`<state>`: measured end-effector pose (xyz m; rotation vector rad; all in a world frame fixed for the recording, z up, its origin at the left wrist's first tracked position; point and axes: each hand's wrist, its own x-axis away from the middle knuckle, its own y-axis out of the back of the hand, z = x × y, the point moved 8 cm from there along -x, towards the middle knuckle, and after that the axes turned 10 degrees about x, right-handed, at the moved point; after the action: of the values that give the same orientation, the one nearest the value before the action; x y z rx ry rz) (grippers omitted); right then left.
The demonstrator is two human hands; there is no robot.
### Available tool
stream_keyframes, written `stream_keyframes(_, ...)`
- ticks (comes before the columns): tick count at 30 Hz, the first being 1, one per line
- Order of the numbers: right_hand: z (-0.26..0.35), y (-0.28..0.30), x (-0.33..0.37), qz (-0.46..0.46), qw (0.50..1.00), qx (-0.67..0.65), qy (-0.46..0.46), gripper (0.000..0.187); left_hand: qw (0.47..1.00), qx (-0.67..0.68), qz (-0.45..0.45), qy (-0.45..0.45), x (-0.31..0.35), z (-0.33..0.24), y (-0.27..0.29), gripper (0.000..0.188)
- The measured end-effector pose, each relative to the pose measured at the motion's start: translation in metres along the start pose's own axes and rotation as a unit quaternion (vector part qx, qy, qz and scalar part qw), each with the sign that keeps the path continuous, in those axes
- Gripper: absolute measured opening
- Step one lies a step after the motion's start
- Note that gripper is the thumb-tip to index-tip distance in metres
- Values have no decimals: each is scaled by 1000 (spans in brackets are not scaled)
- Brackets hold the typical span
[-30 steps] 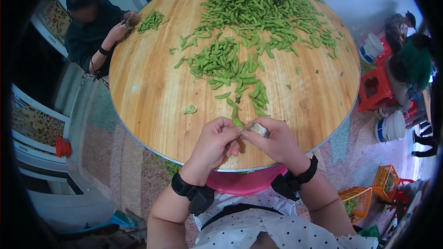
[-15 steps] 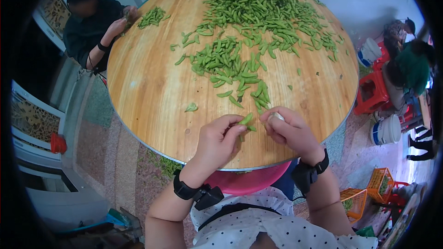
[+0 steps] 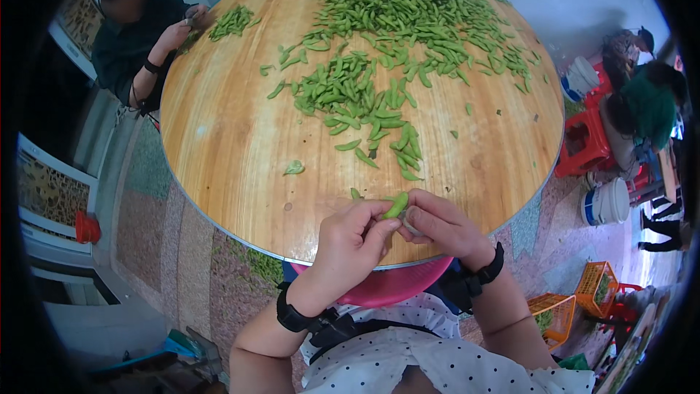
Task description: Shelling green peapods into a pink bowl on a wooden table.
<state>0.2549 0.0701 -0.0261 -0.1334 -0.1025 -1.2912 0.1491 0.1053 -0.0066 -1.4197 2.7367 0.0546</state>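
Note:
My left hand point(image 3: 357, 232) is closed on a green soybean pod point(image 3: 397, 206), which points up toward my right hand. The tip of another pod point(image 3: 355, 193) pokes out behind its fingers. My right hand point(image 3: 448, 228) meets the left at the near edge of the round table, fingers closed against the end of the pod. A small silvery thing point(image 3: 410, 228), too hidden to name, shows between its thumb and fingers. Just beyond my hands lie several loose pods point(image 3: 408, 149), with a larger heap of pods point(image 3: 408, 11) at the far side.
The wooden table point(image 3: 233, 146) curves around in front of me. Below its near edge, a pink basin point(image 3: 397, 284) rests by my lap. At the far left a person point(image 3: 135, 36) handles pods beside a small pile point(image 3: 232, 22). Orange crates point(image 3: 552, 317) stand at the lower right.
My hands have come together: the right has moved left and nearer me, against the pod in my left hand. The view has shifted slightly.

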Motion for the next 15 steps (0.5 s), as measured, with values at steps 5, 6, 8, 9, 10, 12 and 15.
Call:
stream_keyframes(5, 1, -1, 2, -16, 1000, 9, 17, 21, 996, -49, -21, -66, 6, -3, -1, 13)
stream_keyframes(6, 1, -1, 2, -20, 999, 10, 25, 20, 995, -61, -26, -75, 6, -4, -2, 13)
stream_keyframes(8, 2, -1, 2, -29, 999, 12, 41, 19, 991, -87, -36, -94, 7, -8, -3, 13)
stream_keyframes(9, 3, 0, 2, -40, 998, 28, 48, 17, 984, -117, -45, -130, 8, -14, -4, 13)
stream_keyframes(10, 5, 1, 3, -51, 996, 44, 55, 16, 974, -147, -54, -165, 9, -20, -6, 13)
stream_keyframes(12, 8, 2, 4, -63, 993, 75, 65, 14, 959, -181, -66, -208, 12, -26, -9, 12)
stream_keyframes(15, 14, 4, 6, -69, 988, 116, 79, 13, 979, -116, -58, -155, 9, -17, -8, 12)
